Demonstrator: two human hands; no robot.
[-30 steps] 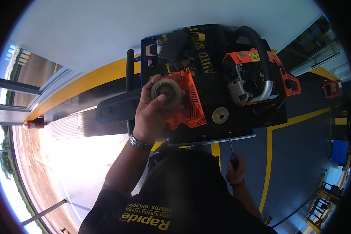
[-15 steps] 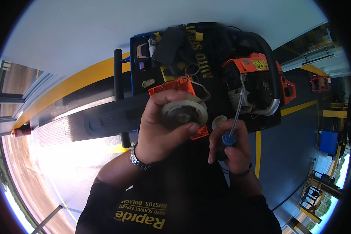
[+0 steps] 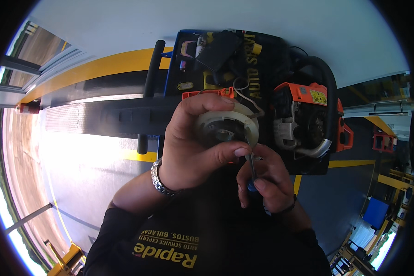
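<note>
Left fingers (image 3: 202, 105) clamped on round whitish plastic reel (image 3: 226, 122); right fingers (image 3: 269, 159) clamped on blue-handled metal screwdriver (image 3: 252, 168), shaft beside left thumb (image 3: 224, 153).

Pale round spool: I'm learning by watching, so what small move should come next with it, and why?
Perhaps check where the tip of the screwdriver sits before pressing: the left hand grips the spool, while the right hand holds the screwdriver at its rim, the tip's exact contact unclear.
</note>
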